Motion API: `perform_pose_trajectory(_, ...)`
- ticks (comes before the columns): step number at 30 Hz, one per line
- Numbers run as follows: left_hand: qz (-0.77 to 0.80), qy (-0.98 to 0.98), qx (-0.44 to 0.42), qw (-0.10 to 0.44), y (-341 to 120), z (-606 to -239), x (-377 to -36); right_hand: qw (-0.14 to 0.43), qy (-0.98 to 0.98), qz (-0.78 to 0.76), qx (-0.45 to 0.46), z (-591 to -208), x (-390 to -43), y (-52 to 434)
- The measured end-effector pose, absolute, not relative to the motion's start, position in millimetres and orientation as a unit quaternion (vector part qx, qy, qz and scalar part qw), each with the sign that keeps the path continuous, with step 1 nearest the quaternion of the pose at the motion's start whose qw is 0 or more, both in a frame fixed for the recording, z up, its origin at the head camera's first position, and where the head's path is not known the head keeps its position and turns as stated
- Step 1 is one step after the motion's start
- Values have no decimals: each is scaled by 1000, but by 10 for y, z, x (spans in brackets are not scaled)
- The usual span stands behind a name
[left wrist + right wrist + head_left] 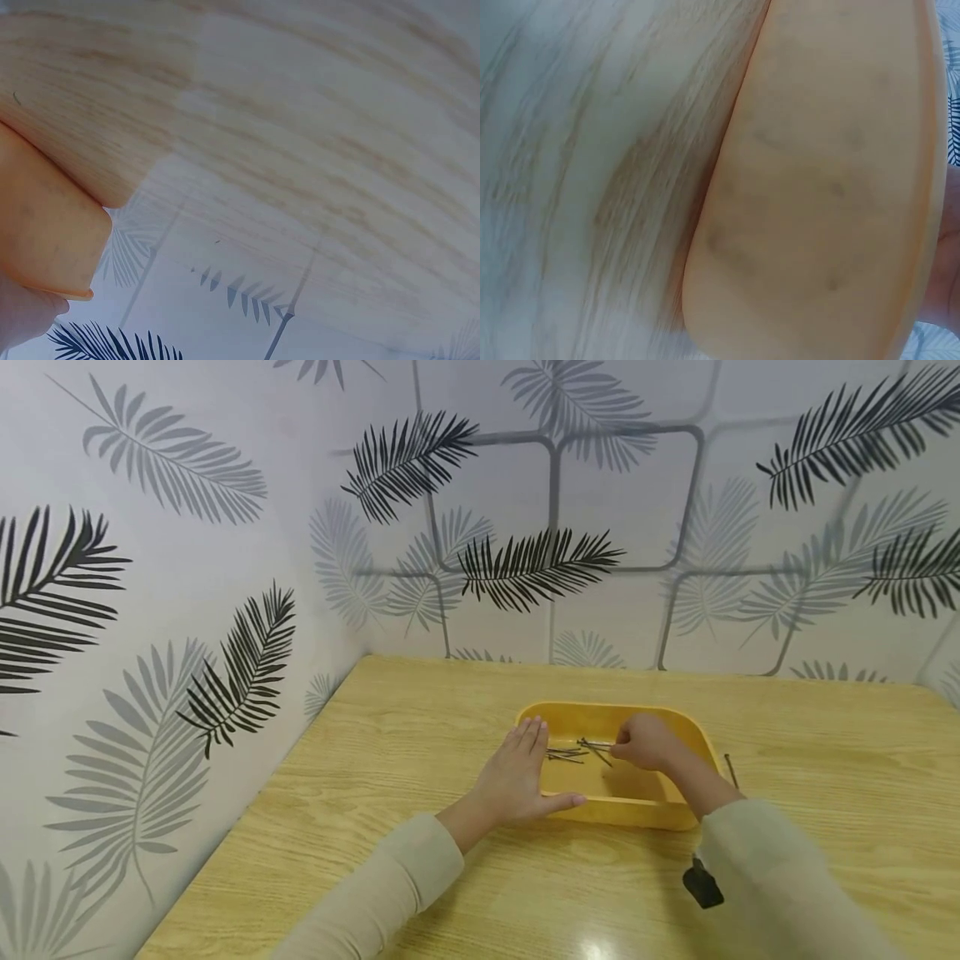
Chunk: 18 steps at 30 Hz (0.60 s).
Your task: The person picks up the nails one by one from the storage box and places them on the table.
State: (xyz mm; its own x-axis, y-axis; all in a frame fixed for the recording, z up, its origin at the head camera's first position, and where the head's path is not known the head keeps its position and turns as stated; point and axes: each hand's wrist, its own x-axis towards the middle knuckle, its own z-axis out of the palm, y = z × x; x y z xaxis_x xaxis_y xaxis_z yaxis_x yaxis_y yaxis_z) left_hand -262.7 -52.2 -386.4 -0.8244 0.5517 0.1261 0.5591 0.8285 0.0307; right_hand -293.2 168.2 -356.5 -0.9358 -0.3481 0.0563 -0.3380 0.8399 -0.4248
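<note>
In the yellow tray (675, 720), the right hand (643, 742) pinches nails (577, 750)

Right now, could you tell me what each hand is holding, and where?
The right hand pinches thin dark metal nails at one end; the left hand rests flat against the yellow plastic tray, holding nothing.

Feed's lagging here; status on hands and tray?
Left hand flat against yellow tray side. Right hand inside, pinching nails. One nail lies outside.
</note>
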Motion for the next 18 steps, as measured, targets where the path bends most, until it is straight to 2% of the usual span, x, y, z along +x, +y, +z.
perform_pose_trajectory(14,-37,-952,-296,64,-531,-3840,-2616,33,958,-226,-174,-3634,-3017,1595)
perform_pose_trajectory(18,-38,-953,-294,60,-526,-3844,-2609,45,962,-221,-157,-3742,-3132,1586)
